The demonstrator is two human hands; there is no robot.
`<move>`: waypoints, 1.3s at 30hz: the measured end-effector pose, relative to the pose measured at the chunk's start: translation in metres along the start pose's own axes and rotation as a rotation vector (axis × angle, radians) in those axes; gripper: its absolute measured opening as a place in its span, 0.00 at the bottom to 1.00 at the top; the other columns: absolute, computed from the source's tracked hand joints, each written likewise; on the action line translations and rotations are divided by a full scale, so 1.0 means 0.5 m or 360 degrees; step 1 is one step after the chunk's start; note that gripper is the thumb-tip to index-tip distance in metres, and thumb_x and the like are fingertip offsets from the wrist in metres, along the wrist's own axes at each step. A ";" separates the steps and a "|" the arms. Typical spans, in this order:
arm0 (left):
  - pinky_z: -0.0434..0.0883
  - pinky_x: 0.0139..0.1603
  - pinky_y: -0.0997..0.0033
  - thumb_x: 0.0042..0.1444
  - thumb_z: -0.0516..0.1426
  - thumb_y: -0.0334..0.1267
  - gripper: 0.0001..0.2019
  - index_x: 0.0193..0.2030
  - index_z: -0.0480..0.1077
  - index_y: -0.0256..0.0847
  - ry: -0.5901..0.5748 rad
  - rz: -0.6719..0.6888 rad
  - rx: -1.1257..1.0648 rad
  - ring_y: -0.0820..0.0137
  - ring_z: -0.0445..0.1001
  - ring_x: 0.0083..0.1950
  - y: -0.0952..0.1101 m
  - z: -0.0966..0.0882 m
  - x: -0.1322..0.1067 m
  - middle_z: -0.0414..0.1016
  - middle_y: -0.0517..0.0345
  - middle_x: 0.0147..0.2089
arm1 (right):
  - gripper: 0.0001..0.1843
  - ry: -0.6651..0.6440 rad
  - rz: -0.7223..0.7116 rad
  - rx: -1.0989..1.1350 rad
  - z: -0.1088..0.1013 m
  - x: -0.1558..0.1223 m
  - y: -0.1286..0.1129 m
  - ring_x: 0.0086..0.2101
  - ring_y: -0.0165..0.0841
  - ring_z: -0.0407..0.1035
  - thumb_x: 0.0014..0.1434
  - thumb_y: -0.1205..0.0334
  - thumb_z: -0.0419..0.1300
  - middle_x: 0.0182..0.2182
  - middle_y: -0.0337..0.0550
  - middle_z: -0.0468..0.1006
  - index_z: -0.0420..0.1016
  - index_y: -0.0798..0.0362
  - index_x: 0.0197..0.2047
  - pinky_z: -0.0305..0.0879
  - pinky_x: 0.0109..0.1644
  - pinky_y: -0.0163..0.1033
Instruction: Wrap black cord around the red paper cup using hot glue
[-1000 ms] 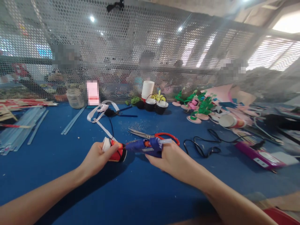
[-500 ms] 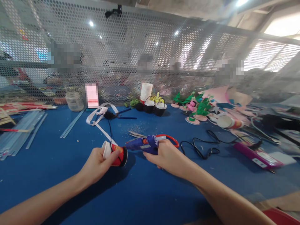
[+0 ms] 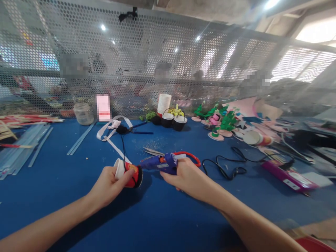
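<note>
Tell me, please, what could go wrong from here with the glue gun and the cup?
The glue gun points at the cup close to the left hand; if hot, it might burn the thumb. The black yarn meets the white ribbon near the cup, so they might tangle. The scissors lie just behind the glue gun; the right hand could bump them.

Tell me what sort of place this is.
Probably a handicraft workshop: the right hand holds a hot-glue gun, with translucent glue sticks and stacked paper cups on the blue table.
</note>
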State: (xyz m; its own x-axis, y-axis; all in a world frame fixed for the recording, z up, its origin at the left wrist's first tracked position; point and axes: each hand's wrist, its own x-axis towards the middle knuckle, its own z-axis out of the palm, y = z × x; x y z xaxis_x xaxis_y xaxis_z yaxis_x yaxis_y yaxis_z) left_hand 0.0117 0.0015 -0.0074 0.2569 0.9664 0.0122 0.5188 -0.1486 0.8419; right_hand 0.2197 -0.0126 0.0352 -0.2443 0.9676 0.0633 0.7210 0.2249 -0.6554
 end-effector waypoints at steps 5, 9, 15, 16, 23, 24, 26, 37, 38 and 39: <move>0.48 0.18 0.76 0.48 0.50 0.49 0.18 0.17 0.61 0.37 0.0008 -0.0004 -0.0091 0.78 0.48 0.19 0.005 0.001 0.003 0.51 0.66 0.16 | 0.06 -0.0047 0.0052 0.0079 -0.002 -0.005 -0.001 0.11 0.23 0.57 0.48 0.64 0.52 0.10 0.32 0.60 0.66 0.56 0.23 0.52 0.15 0.27; 0.50 0.17 0.77 0.47 0.52 0.47 0.16 0.20 0.66 0.35 0.0048 -0.0003 -0.0180 0.78 0.51 0.18 0.007 0.001 0.004 0.55 0.65 0.15 | 0.07 -0.0038 0.0036 0.0038 -0.006 -0.014 -0.004 0.13 0.23 0.57 0.49 0.63 0.52 0.11 0.32 0.62 0.67 0.56 0.25 0.53 0.16 0.28; 0.52 0.18 0.78 0.48 0.52 0.47 0.16 0.23 0.69 0.34 0.0004 -0.0022 -0.0217 0.78 0.53 0.19 0.006 -0.003 0.006 0.57 0.64 0.16 | 0.06 -0.0062 -0.0036 0.0003 -0.007 -0.024 0.000 0.14 0.23 0.56 0.49 0.64 0.52 0.11 0.32 0.62 0.67 0.56 0.24 0.50 0.16 0.28; 0.52 0.18 0.78 0.48 0.52 0.47 0.17 0.22 0.68 0.34 -0.0011 -0.0029 -0.0222 0.78 0.53 0.19 0.006 -0.003 0.007 0.57 0.65 0.16 | 0.06 -0.0069 -0.0055 0.0005 -0.007 -0.025 0.001 0.14 0.23 0.56 0.49 0.64 0.51 0.12 0.33 0.62 0.66 0.56 0.24 0.50 0.16 0.28; 0.54 0.19 0.79 0.46 0.53 0.48 0.17 0.21 0.67 0.35 -0.0002 -0.0130 -0.0290 0.77 0.57 0.19 0.008 -0.005 0.012 0.62 0.63 0.17 | 0.05 -0.0160 -0.0021 0.0098 -0.009 -0.030 -0.004 0.14 0.22 0.57 0.48 0.64 0.53 0.13 0.33 0.63 0.64 0.55 0.23 0.52 0.16 0.27; 0.55 0.19 0.79 0.46 0.53 0.48 0.17 0.21 0.67 0.35 0.0004 -0.0135 -0.0300 0.77 0.57 0.19 0.008 -0.005 0.012 0.62 0.63 0.17 | 0.05 -0.0186 0.0046 0.0149 -0.012 -0.029 -0.004 0.14 0.23 0.57 0.48 0.63 0.53 0.13 0.33 0.64 0.65 0.55 0.25 0.52 0.15 0.27; 0.56 0.19 0.78 0.46 0.52 0.49 0.17 0.20 0.66 0.35 0.0018 -0.0127 -0.0327 0.77 0.58 0.19 0.010 -0.005 0.011 0.62 0.63 0.17 | 0.07 -0.0217 0.0168 0.0268 -0.018 -0.022 0.001 0.12 0.23 0.58 0.48 0.60 0.53 0.12 0.32 0.63 0.65 0.55 0.27 0.53 0.14 0.27; 0.46 0.17 0.75 0.47 0.51 0.44 0.18 0.12 0.54 0.39 0.0114 0.0138 -0.0087 0.79 0.46 0.18 0.025 0.003 -0.015 0.47 0.66 0.15 | 0.18 0.0518 0.0318 0.0173 -0.045 0.097 0.114 0.17 0.25 0.61 0.51 0.49 0.51 0.17 0.38 0.67 0.64 0.58 0.26 0.57 0.21 0.30; 0.45 0.17 0.75 0.47 0.51 0.44 0.18 0.12 0.53 0.39 0.0113 0.0161 -0.0057 0.79 0.45 0.17 0.024 0.004 -0.017 0.47 0.66 0.15 | 0.18 0.0503 0.0367 0.0099 -0.046 0.110 0.125 0.17 0.26 0.61 0.52 0.49 0.49 0.15 0.38 0.66 0.64 0.57 0.25 0.56 0.20 0.30; 0.45 0.16 0.75 0.47 0.51 0.43 0.18 0.12 0.52 0.40 0.0103 0.0179 -0.0029 0.79 0.45 0.17 0.023 0.004 -0.018 0.46 0.66 0.15 | 0.19 0.0485 0.0403 0.0055 -0.047 0.122 0.137 0.16 0.26 0.61 0.52 0.49 0.48 0.14 0.38 0.65 0.64 0.57 0.24 0.56 0.20 0.31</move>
State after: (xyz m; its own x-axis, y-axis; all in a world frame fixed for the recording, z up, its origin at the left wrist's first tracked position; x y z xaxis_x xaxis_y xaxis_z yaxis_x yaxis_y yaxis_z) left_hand 0.0170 -0.0095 0.0010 0.2590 0.9554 0.1416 0.4746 -0.2536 0.8429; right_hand 0.2693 0.0645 0.0118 0.1458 0.9828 0.1136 0.7101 -0.0240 -0.7037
